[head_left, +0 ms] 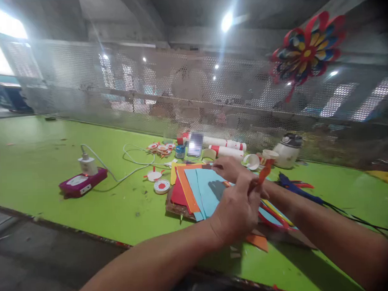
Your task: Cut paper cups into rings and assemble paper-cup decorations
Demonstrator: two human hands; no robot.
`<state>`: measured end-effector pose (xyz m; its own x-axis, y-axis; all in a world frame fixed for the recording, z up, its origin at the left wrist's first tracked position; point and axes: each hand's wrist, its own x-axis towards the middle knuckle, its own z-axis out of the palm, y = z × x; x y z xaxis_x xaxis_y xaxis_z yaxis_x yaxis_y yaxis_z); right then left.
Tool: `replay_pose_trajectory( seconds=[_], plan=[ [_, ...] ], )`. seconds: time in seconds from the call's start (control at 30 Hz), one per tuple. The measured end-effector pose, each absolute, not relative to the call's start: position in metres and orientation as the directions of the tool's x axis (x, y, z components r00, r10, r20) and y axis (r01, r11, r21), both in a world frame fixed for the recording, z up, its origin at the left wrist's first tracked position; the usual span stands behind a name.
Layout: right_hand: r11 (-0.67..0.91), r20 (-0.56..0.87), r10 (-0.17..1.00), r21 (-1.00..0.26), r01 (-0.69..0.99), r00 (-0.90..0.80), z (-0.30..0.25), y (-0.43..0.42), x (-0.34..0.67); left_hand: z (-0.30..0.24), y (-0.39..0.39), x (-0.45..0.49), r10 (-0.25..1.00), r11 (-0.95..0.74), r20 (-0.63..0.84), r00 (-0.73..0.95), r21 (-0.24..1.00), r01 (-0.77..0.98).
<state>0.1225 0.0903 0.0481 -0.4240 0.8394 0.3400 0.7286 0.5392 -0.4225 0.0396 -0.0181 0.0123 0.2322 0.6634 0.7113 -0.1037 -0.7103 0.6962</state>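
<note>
My left hand [236, 210] is closed, its fingers pinching an orange paper strip [264, 173] that sticks up to the right. Behind it my right hand [227, 166] reaches over the paper stack, fingers loosely bent and apart, with nothing visible in them; part of it is hidden by the left hand. Below both hands lie light blue sheets [195, 183] on top of orange paper [186, 190] and red paper [179, 192], all on a brown board [172, 208]. Red-handled scissors [273, 217] lie partly under my right forearm.
On the green table [120, 220] a purple extension box [77, 185] with a white charger [87, 165] stands left. A tape roll [162, 186], blue jar [180, 151], phone [195, 144], white tubes [226, 152] and white container [288, 153] lie around the paper. A paper flower [308, 53] hangs above right.
</note>
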Motion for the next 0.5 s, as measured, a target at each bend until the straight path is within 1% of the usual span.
replay_pose_trajectory(
  seconds=[0.13,0.2,0.27,0.33,0.4,0.43,0.5],
  plan=[
    [0.579,0.270,0.814,-0.317,0.751,-0.514,0.045,0.113,0.080,0.020,-0.019,0.038,0.594,-0.788,0.799,0.096,0.602,-0.132],
    [0.579,0.231,0.815,-0.304,0.756,-0.531,0.040,0.129,0.057,0.025,-0.019,0.038,0.588,-0.790,0.807,0.057,0.588,-0.177],
    [0.563,0.193,0.826,-0.315,0.764,-0.530,0.034,0.148,0.031,0.029,-0.018,0.036,0.610,-0.769,0.792,0.023,0.598,-0.224],
    [0.539,0.167,0.840,-0.353,0.764,-0.516,0.029,0.166,0.004,0.033,-0.018,0.033,0.642,-0.743,0.766,-0.018,0.616,-0.263],
    [0.524,0.173,0.847,-0.428,0.736,-0.502,0.025,0.178,-0.019,0.037,-0.016,0.030,0.667,-0.723,0.743,-0.058,0.627,-0.288],
    [0.527,0.193,0.844,-0.475,0.705,-0.501,0.024,0.182,-0.027,0.039,-0.016,0.028,0.680,-0.713,0.730,-0.072,0.635,-0.298],
    [0.564,0.276,0.814,-0.580,0.587,-0.510,0.021,0.184,-0.039,0.042,-0.015,0.027,0.709,-0.686,0.700,-0.088,0.654,-0.319]
  ],
)
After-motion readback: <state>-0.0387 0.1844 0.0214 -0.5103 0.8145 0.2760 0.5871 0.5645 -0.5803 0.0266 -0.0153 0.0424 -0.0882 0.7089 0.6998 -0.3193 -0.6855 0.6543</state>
